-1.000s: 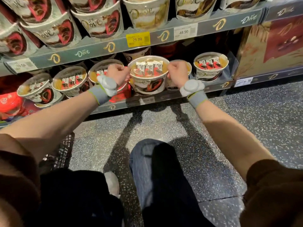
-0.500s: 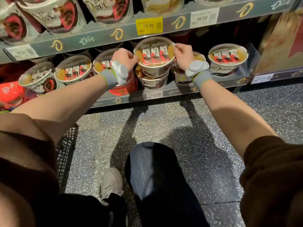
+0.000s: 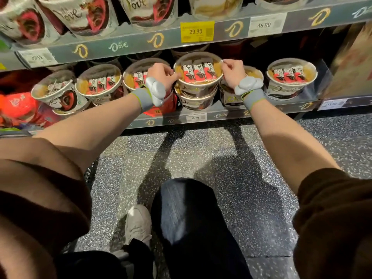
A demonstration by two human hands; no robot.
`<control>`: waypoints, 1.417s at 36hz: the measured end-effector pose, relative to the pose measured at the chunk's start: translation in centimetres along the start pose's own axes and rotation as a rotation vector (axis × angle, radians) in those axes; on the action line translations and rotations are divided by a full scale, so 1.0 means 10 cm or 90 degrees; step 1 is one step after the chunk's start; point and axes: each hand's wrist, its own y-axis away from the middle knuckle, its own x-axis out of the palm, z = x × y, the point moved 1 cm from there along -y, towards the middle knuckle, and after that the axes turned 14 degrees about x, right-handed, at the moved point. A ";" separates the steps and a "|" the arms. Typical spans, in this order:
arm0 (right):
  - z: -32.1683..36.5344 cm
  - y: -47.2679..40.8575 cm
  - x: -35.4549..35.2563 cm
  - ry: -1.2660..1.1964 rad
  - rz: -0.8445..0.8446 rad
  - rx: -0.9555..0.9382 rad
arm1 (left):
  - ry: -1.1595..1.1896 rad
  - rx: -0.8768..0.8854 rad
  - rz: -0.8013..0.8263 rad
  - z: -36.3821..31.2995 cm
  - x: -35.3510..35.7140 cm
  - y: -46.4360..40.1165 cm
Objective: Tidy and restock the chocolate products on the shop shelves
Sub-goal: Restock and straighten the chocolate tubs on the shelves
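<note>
Speckled floor runs under me to the lower shelf (image 3: 201, 115), where the chocolate tub (image 3: 198, 77) sits stacked on a second tub (image 3: 196, 99), level, directly between my hands. My left hand (image 3: 162, 76) curls on its left rim, my right hand (image 3: 231, 72) pinches the right rim; both equally near. I judge any push goes straight back, away from my fingers.

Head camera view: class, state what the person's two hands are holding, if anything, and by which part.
Both hands hold one chocolate tub by its top rim: the left hand on its left edge, the right hand on its right edge.
</note>
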 end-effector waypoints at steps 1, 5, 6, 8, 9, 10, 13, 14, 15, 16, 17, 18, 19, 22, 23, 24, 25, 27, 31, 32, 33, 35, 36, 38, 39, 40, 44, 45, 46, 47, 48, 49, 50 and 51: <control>0.02 0.02 0.00 -0.004 -0.006 0.004 | 0.001 -0.002 -0.001 0.01 0.00 0.00; 0.09 0.16 0.03 -0.064 -0.027 0.054 | 0.015 -0.014 -0.024 0.04 -0.02 0.03; 0.11 0.18 0.04 -0.074 -0.026 0.061 | 0.018 -0.012 -0.025 0.04 -0.04 0.06; 0.09 0.25 0.07 -0.073 -0.041 0.095 | 0.017 -0.008 -0.018 0.05 -0.06 0.14; 0.04 0.29 0.10 -0.092 -0.061 0.128 | 0.019 -0.003 -0.011 0.06 -0.04 0.16; 0.04 0.34 0.17 -0.110 -0.089 0.150 | 0.025 0.000 -0.009 0.08 -0.11 0.22; 0.00 0.58 0.38 -0.080 -0.137 0.196 | 0.023 0.014 0.007 0.17 -0.32 0.41; 0.00 0.69 0.46 -0.050 -0.127 0.205 | 0.017 0.022 0.029 0.21 -0.41 0.49; -0.09 0.79 0.48 -0.019 -0.107 0.218 | 0.013 0.033 0.057 0.24 -0.40 0.53; -0.09 0.89 0.57 0.026 -0.071 0.213 | 0.003 0.030 0.076 0.31 -0.51 0.62; -0.10 0.99 0.65 0.069 -0.028 0.203 | -0.004 0.029 0.085 0.40 -0.59 0.70; -0.05 1.09 0.76 0.086 0.007 0.198 | -0.010 0.021 0.085 0.50 -0.70 0.79; 0.03 1.18 0.90 0.090 0.045 0.173 | -0.002 0.001 0.075 0.65 -0.81 0.88; 0.24 1.39 1.26 0.119 0.147 0.130 | 0.017 -0.087 0.009 1.02 -1.06 1.21; 0.33 1.47 1.44 0.128 0.194 0.111 | 0.016 -0.127 -0.024 1.17 -1.18 1.37; 0.37 1.53 1.46 0.124 0.221 0.097 | 0.019 -0.150 -0.041 1.22 -1.17 1.45; 0.52 1.64 1.66 0.130 0.265 0.058 | 0.023 -0.190 -0.081 1.42 -1.29 1.63; 0.74 1.83 2.01 0.138 0.326 -0.003 | 0.022 -0.261 -0.133 1.66 -1.50 1.98; 1.11 2.17 2.67 0.165 0.403 -0.094 | 0.047 -0.347 -0.245 2.01 -1.91 2.59; 1.13 2.16 2.69 0.162 0.400 -0.111 | 0.043 -0.348 -0.258 2.00 -1.94 2.61; 1.24 2.30 2.89 0.170 0.434 -0.130 | 0.026 -0.378 -0.287 2.11 -2.09 2.81; 1.39 2.47 3.10 0.181 0.475 -0.152 | 0.004 -0.421 -0.326 2.23 -2.26 3.07; 1.48 2.58 3.24 0.182 0.503 -0.170 | 0.002 -0.445 -0.352 2.30 -2.35 3.24; 1.61 2.79 3.52 0.179 0.543 -0.201 | 0.000 -0.503 -0.398 2.45 -2.52 3.55; 1.64 2.82 3.55 0.183 0.543 -0.200 | -0.005 -0.530 -0.407 2.47 -2.52 3.60; 1.69 2.94 3.71 0.187 0.564 -0.209 | -0.021 -0.579 -0.428 2.54 -2.60 3.79; 1.78 3.31 4.23 0.225 0.609 -0.256 | -0.087 -0.725 -0.534 2.74 -2.80 4.38; 1.79 3.40 4.35 0.239 0.616 -0.268 | -0.090 -0.750 -0.554 2.79 -2.82 4.51; 1.80 3.50 4.49 0.259 0.627 -0.283 | -0.088 -0.779 -0.570 2.85 -2.84 4.64; 1.80 3.58 4.61 0.279 0.647 -0.293 | -0.087 -0.806 -0.579 2.90 -2.84 4.75; 1.80 3.68 4.75 0.307 0.675 -0.308 | -0.086 -0.831 -0.583 2.95 -2.84 4.87; 1.82 3.72 4.76 0.328 0.699 -0.309 | -0.088 -0.834 -0.580 2.96 -2.83 4.91; 1.83 3.79 4.86 0.335 0.720 -0.317 | -0.082 -0.845 -0.576 2.99 -2.83 4.98; 1.83 3.85 4.96 0.329 0.737 -0.310 | -0.075 -0.854 -0.570 3.03 -2.83 5.04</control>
